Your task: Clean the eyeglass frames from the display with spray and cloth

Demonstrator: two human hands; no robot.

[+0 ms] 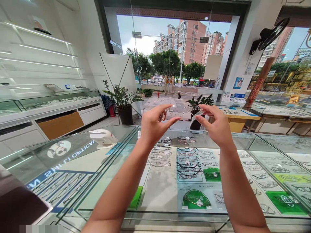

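Note:
Both arms stretch out over a glass display case (155, 212), raising a pair of thin-rimmed eyeglasses (184, 112) against the light of the doorway. My left hand (157, 122) is closed on the left side of the frame, thumb below and index finger above. At the opposite side, my right hand (215, 124) grips between thumb and fingers; something clear and shiny hangs by its thumb, too faint to make out. Under the hands, rows of eyeglass frames (188, 164) lie inside the case. A green display card (196, 199) with another frame is nearer me.
A white device (103, 138) stands on the glass at left. Potted plants (125, 111) flank the glass door. A dark panel (19, 202) juts in at lower left. Another counter (236, 113) runs along the right, with a black wall fan (269, 35) above.

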